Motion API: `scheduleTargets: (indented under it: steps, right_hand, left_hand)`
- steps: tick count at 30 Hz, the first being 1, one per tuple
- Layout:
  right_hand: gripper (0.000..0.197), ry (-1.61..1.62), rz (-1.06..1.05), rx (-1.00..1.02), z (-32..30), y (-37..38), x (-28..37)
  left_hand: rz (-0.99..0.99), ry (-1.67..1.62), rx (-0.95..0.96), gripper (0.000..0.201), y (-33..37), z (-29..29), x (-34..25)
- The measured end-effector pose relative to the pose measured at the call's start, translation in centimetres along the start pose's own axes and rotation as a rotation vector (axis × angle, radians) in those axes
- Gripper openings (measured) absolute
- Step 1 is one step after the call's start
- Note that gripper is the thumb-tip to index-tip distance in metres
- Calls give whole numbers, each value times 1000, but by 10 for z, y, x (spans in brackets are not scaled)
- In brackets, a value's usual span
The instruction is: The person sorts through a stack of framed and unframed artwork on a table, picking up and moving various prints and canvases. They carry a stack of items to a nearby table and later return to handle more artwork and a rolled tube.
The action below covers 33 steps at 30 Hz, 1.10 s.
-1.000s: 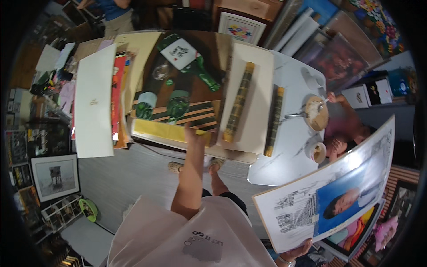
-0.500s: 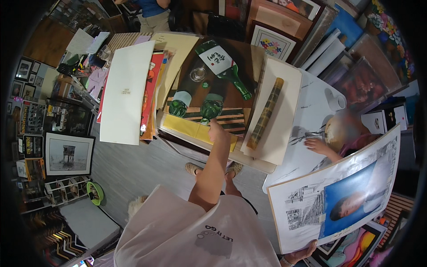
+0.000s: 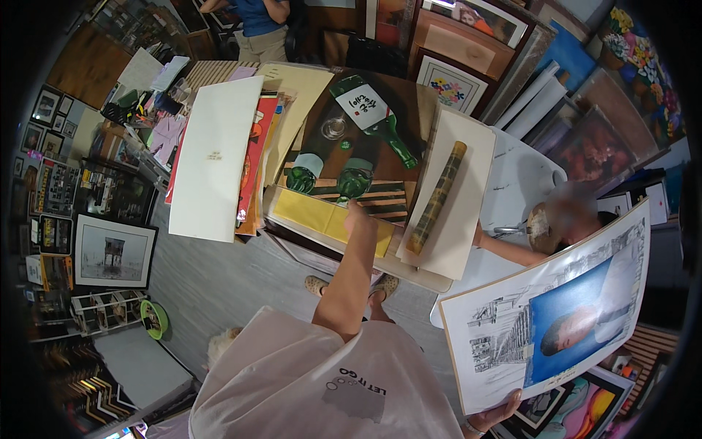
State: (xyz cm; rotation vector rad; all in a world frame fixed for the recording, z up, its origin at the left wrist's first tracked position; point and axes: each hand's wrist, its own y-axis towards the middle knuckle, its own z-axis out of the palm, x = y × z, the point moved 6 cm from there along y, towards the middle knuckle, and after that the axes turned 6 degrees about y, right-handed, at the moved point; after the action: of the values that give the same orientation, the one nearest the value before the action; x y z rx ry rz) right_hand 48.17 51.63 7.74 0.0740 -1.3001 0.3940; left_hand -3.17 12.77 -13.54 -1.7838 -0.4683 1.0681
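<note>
My left hand point(image 3: 360, 219) reaches forward to the lower edge of a painting point(image 3: 398, 121) of a green bottle and glasses. Its fingers are closed at that edge, thumb on top; the fingers underneath are hidden. A yellow strip point(image 3: 307, 214) lies along the painting's near side. At the lower right, my right hand point(image 3: 497, 415) grips the bottom edge of a large white board point(image 3: 468, 388), held up at a tilt. This board bears a street drawing and a blue portrait photo.
A patterned roll point(image 3: 437, 197) lies on a cream board point(image 3: 468, 175) to the right. A tilted white board point(image 3: 212, 168) and coloured sheets stand left of the painting. Another person's arm point(image 3: 515, 250) reaches across the white table point(image 3: 512, 168). Framed pictures point(image 3: 113, 252) line the room.
The other person's hand has moved left across the white table to the cream board's right edge. My hands keep their places; the whole view has shifted slightly.
</note>
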Motion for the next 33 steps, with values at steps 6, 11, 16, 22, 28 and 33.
scheduleTargets:
  steps: [6,11,16,22,28,33]
  right_hand:
    - [47,49,137,97,78,-25,21]
    - [62,3,79,-84,69,-31,34]
    - [53,-57,-20,-163,32,-33,32]
    - [34,-211,-122,-46,-12,-31,26]
    - [37,-438,-451,173,-54,-21,18]
    - [36,-547,-500,218,-32,-19,29]
  left_hand:
    - [215,605,-284,70,42,-19,-9]
    - [356,656,-295,72,24,-8,-6]
    - [505,617,-390,74,32,-4,-36]
    - [505,514,-589,89,45,0,-97]
    - [951,856,-644,90,86,-36,-184]
    - [1100,1232,-438,98,73,-40,-208]
